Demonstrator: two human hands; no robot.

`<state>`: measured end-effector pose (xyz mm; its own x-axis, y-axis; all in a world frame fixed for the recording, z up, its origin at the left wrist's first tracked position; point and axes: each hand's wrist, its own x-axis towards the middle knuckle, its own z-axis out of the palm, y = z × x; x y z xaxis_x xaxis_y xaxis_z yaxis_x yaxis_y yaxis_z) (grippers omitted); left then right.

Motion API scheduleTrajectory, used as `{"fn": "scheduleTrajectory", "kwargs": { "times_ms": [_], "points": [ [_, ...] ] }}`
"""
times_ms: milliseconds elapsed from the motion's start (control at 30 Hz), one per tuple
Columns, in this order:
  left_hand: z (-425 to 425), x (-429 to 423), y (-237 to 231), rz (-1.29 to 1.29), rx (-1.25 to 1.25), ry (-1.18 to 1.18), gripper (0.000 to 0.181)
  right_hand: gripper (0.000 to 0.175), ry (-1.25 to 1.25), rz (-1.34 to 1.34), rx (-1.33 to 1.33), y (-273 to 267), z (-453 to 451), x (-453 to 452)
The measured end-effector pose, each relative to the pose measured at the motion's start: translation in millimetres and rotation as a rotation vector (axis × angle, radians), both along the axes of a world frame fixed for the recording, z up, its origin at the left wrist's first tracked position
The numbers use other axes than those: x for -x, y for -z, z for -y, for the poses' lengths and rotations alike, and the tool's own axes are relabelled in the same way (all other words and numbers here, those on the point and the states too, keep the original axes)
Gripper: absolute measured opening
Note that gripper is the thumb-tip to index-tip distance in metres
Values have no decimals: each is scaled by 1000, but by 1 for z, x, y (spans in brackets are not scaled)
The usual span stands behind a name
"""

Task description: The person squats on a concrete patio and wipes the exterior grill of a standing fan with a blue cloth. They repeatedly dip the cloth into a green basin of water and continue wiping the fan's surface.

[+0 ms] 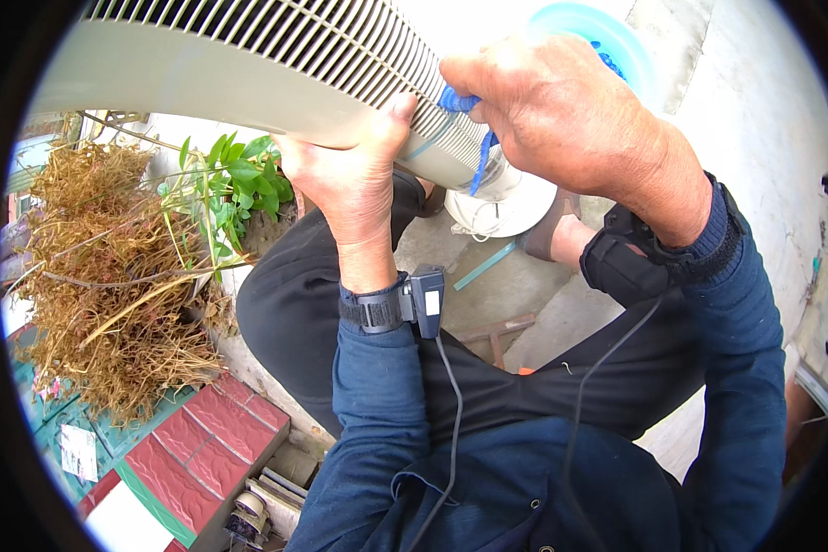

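Note:
A pale tower fan [200, 79] with a slatted grille slants across the top of the view, tilted toward me. Its round white base [538, 210] rests near my feet, with a thin cord lying on it. My left hand [355, 165] grips the fan's casing, thumb on the near edge and the fingers hidden underneath. In my right hand [552, 114] is a bunched blue cloth [459, 101], touching the grille slats near the fan's lower end. A strip of the cloth hangs below that fist.
Behind the base stands a turquoise plastic basin [638, 52] with something blue inside. To the left are a leafy green plant [245, 179] and a heap of dried stalks [117, 276]. Red tile-like panels [214, 428] lie lower left. A teal strip [484, 265] is on the floor.

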<state>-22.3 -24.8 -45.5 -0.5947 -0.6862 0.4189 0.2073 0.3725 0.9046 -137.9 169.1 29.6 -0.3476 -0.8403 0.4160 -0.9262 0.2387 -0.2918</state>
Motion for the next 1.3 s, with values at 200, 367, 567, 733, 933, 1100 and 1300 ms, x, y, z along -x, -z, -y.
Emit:
{"fn": "scheduleTrajectory", "kwargs": {
  "times_ms": [200,367,567,733,933,1100,1300],
  "points": [
    [-2,3,-1,-38,-12,-43,78,26,149,-170,74,6,6,-17],
    [-2,1,-2,44,-189,14,75,24,51,52,44,6,-6,-10],
    [-4,2,0,-64,64,-49,63,23,170,62,26,2,-23,-38],
    [-1,3,-1,-85,7,-23,70,23,179,110,133,13,-26,-34],
    [-3,4,1,-102,-80,-7,67,22,196,82,132,21,-16,-30],
    [0,4,1,-58,-125,-1,72,20,191,45,131,18,-11,-27],
    [-5,5,0,-108,-96,10,77,23,210,-95,136,19,1,-25]
  ]
}}
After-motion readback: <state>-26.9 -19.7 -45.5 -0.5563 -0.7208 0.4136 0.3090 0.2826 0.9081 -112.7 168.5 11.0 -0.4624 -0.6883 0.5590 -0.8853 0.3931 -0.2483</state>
